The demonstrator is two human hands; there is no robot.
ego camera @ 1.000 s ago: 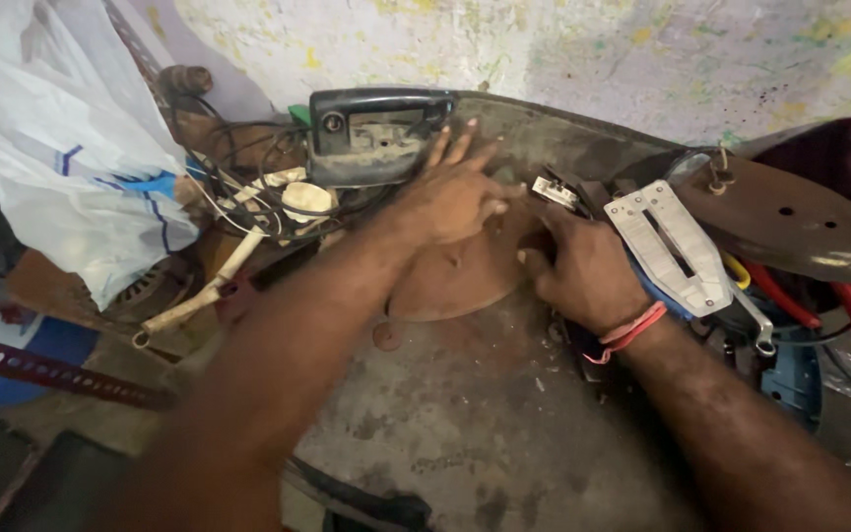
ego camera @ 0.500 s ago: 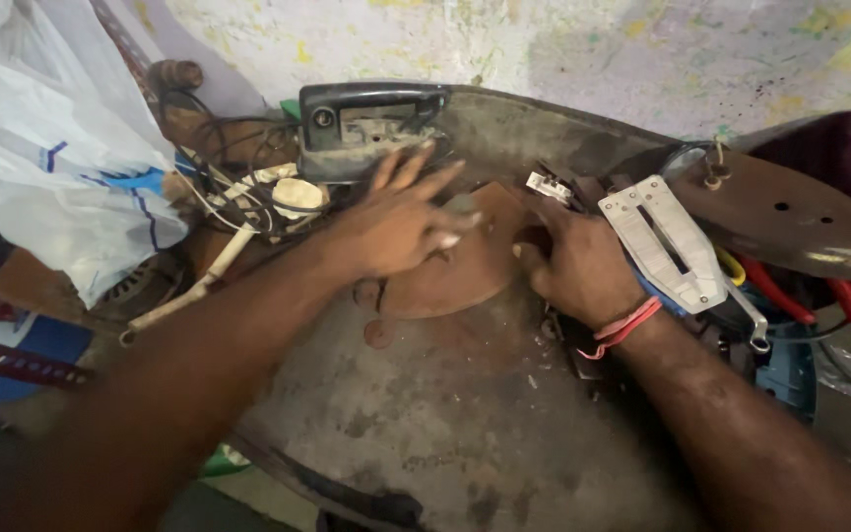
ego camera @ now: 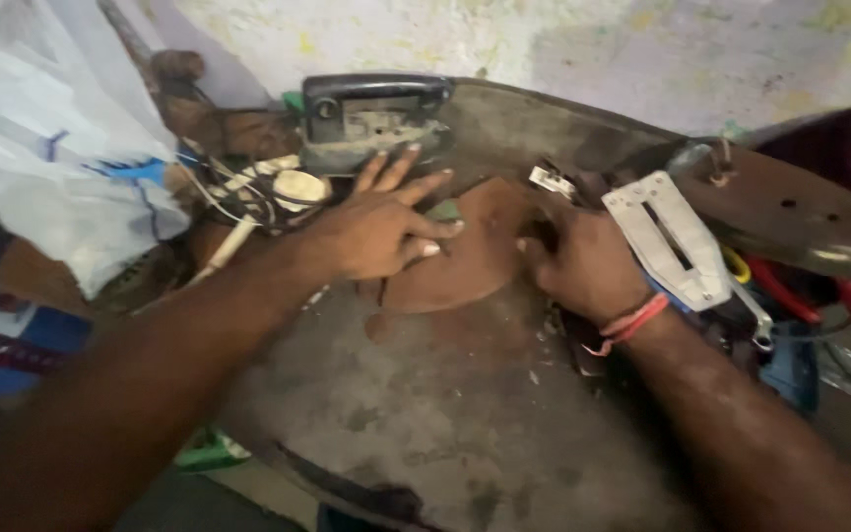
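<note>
Far left: white plastic bag (ego camera: 71, 167), then tangled wires (ego camera: 248, 192) beside a dark iron housing (ego camera: 376, 118). Left hand (ego camera: 376, 232) open, fingers spread, palm flat on the left edge of the rusty brown plate (ego camera: 475, 256). Plate between both hands, long axis left to right, touching each. Right hand (ego camera: 588, 266) curled shut at the plate's right end; grip itself hidden. Further right: slotted metal bracket (ego camera: 672, 241), red-handled pliers (ego camera: 800, 291).
</note>
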